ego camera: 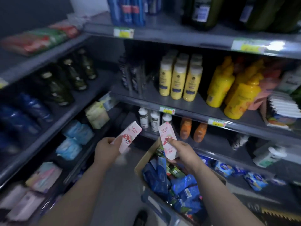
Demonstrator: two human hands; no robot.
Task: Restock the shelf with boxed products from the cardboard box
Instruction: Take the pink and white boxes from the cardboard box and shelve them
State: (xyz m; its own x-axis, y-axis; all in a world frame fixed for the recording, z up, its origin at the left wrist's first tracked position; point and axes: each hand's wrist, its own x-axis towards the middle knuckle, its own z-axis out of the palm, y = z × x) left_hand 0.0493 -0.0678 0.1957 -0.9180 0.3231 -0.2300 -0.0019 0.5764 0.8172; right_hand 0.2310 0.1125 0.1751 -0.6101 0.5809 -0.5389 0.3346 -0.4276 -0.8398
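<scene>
Each hand grips a pink box, left hand (106,148) with left box (128,138), right hand (182,152) with right box (168,141), fingers clamped round them above the cardboard box (146,159); the carry-to-shelf step seems in hand; next, I judge, each needs setting upright on the shelf (211,139).

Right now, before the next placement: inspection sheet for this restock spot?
Surface: grey shelf, stocked, some bare patches.
Job's things: left pink box, right pink box, both off the shelf; cardboard box below, full of blue packs.
Clutter: nothing seen.
Hands: left hand grips left pink box; right hand grips right pink box.
Cables: nothing seen.
Surroundings: yellow bottles, orange bottles ahead; dark bottles on side shelf; frame blurred.
</scene>
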